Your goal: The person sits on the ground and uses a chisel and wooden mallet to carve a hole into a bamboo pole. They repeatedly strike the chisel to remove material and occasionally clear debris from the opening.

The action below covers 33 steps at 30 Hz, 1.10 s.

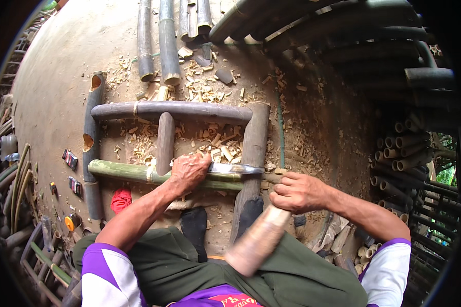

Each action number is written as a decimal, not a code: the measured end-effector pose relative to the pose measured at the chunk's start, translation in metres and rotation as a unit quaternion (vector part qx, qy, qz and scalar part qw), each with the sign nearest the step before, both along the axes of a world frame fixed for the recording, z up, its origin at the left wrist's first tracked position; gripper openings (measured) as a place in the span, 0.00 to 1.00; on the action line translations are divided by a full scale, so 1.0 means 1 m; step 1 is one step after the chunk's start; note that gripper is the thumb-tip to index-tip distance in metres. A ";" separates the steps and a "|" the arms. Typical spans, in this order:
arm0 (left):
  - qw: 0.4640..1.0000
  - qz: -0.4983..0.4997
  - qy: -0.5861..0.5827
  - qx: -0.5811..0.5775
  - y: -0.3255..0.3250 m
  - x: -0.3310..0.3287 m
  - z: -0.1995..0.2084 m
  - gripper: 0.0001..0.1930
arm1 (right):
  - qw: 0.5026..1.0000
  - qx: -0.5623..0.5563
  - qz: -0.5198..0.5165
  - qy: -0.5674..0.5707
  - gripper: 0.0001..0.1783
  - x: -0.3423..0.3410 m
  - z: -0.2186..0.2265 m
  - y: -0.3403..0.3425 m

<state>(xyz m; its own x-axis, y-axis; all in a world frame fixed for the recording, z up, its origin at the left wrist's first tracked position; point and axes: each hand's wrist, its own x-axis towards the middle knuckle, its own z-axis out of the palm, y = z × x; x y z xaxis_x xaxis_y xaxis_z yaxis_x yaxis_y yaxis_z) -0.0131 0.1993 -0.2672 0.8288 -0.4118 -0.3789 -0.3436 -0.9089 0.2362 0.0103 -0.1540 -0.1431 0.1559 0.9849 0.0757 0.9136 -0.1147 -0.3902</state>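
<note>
**Across the right-hand bamboo post (255,138), a knife (235,168) lies crosswise**

From where I stand, the left hand (189,171) is curled tight at the knife's left end, hiding its grip. The blade runs left to right along the far side of the green bamboo rail (123,172), its far end crossing the post, which runs near to far. The right hand (299,193) is closed round a wooden mallet (258,240), blurred, its thick head slanting near and left, apart from the blade. That hand is the nearer to the blade's right end, just right and near of it.
</note>
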 end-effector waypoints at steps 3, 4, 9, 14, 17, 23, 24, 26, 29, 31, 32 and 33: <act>1.000 -0.007 0.004 -0.001 -0.012 0.006 0.003 0.07 | 0.985 -0.087 -0.146 -0.042 0.14 0.032 -0.032 -0.033; 1.000 -0.005 0.006 0.000 -0.011 0.006 0.003 0.07 | 0.959 -0.188 -0.196 -0.076 0.13 0.035 -0.038 -0.035; 1.000 0.000 -0.009 0.007 -0.006 0.006 -0.004 0.07 | 0.999 0.023 -0.014 -0.023 0.11 -0.001 -0.023 -0.002; 1.000 -0.003 -0.011 0.005 -0.004 -0.002 -0.010 0.07 | 0.948 -0.263 -0.175 -0.032 0.09 0.024 -0.036 -0.024; 1.000 -0.007 -0.026 -0.008 -0.001 -0.002 -0.011 0.07 | 0.998 -0.032 -0.045 0.011 0.12 0.002 -0.001 -0.001; 1.000 -0.001 -0.026 0.000 -0.005 0.001 -0.011 0.07 | 0.965 -0.192 -0.177 -0.005 0.07 0.024 -0.037 -0.023; 1.000 0.002 -0.020 0.003 -0.001 -0.004 -0.012 0.07 | 0.978 -0.127 -0.164 0.035 0.07 0.008 -0.028 -0.013; 1.000 0.000 -0.021 0.002 -0.003 0.000 -0.007 0.07 | 1.000 0.025 -0.017 -0.005 0.10 0.008 0.006 0.007; 1.000 -0.005 -0.023 0.007 -0.016 0.010 -0.006 0.07 | 0.981 -0.064 -0.182 -0.025 0.10 0.037 -0.049 -0.039; 0.999 0.001 -0.032 0.006 -0.009 0.011 -0.009 0.08 | 0.954 -0.215 -0.205 -0.032 0.09 0.039 -0.026 -0.027; 0.999 0.003 -0.038 0.003 -0.006 0.007 -0.011 0.08 | 0.952 -0.231 -0.200 0.001 0.07 0.022 -0.018 -0.016; 0.999 0.004 -0.044 0.000 -0.002 0.002 -0.013 0.08 | 0.975 -0.152 -0.159 0.037 0.08 0.011 -0.019 -0.011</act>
<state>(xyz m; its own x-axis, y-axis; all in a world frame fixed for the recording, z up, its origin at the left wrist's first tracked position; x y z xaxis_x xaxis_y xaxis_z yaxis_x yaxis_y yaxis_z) -0.0115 0.1972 -0.2799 0.8624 -0.4043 -0.3046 -0.3552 -0.9120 0.2049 0.0211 -0.1654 -0.1619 0.4510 0.8609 -0.2354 0.7839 -0.5082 -0.3567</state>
